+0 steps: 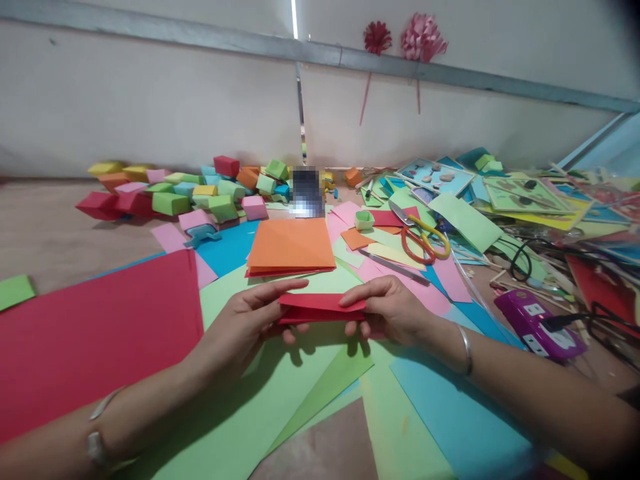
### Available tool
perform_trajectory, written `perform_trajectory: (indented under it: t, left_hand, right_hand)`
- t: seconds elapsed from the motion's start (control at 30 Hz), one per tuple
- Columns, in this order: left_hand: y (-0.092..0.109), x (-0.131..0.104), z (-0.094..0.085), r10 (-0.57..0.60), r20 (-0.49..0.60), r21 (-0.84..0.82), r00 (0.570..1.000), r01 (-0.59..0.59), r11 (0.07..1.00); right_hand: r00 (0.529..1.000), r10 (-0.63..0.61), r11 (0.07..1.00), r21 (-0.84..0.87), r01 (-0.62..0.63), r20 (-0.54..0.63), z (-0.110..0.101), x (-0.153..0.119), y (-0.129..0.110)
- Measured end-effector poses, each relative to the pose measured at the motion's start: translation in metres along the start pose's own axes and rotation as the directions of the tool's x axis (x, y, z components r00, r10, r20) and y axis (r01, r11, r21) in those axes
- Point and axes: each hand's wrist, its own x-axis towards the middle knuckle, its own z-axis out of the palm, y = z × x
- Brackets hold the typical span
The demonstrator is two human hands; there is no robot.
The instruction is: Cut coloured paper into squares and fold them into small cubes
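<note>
A folded strip of red paper [320, 308] is held level between both hands, above green sheets. My left hand [255, 317] grips its left end, thumb and fingers closed on it. On the right end, my right hand [390, 308] pinches it with fingertips on top and others beneath. Just beyond lies a stack of square paper [291, 245], orange on top with red edges below. Scissors [425, 240] with red and yellow handles rest to the right of the stack, near a metal blade-like tool [395, 267].
A large red sheet [100, 333] lies at left. Folded paper boxes [170, 203] are heaped at the back left. A purple power strip [537, 323] with black cables sits at right, near cluttered cards [530, 197]. Paper flowers [424, 39] hang on the wall.
</note>
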Motion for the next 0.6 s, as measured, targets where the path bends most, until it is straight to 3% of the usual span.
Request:
perform_trajectory:
  t: [0.1, 0.23, 0.33, 0.4, 0.47, 0.5, 0.6]
  left_hand:
    - [0.001, -0.001, -0.002, 0.068, 0.071, -0.009, 0.995, -0.068, 0.998]
    - [0.001, -0.003, 0.009, 0.194, 0.173, 0.014, 0.966, -0.2, 0.98]
    - [0.001, -0.003, 0.027, 0.238, 0.371, 0.056, 0.898, -0.277, 0.959]
    - [0.002, -0.003, 0.037, 0.217, 0.329, 0.082, 0.919, -0.257, 0.963]
    - [0.003, -0.001, 0.041, 0.21, 0.236, 0.107, 0.949, -0.24, 0.965]
    - [0.003, 0.001, 0.042, 0.228, 0.21, 0.126, 0.951, -0.257, 0.958]
    - [-0.001, 0.009, 0.035, 0.375, 0.211, 0.241, 0.903, -0.42, 0.875]
  right_hand:
    - [0.995, -0.029, 0.997, 0.065, 0.035, -0.099, 0.003, -0.001, -0.003]
    - [0.949, -0.272, 0.945, 0.145, 0.295, -0.159, 0.011, -0.001, -0.007]
    - [0.886, -0.447, 0.889, 0.05, 0.455, -0.127, 0.015, 0.0, -0.003]
    - [0.834, -0.551, 0.831, -0.114, 0.545, -0.032, 0.015, 0.0, 0.005]
    - [0.755, -0.643, 0.681, -0.355, 0.64, 0.128, 0.01, 0.001, 0.012]
    - [0.707, -0.674, 0.558, -0.48, 0.677, 0.213, 0.007, 0.002, 0.015]
    - [0.563, -0.734, 0.145, -0.722, 0.677, 0.38, -0.002, 0.0, 0.015]
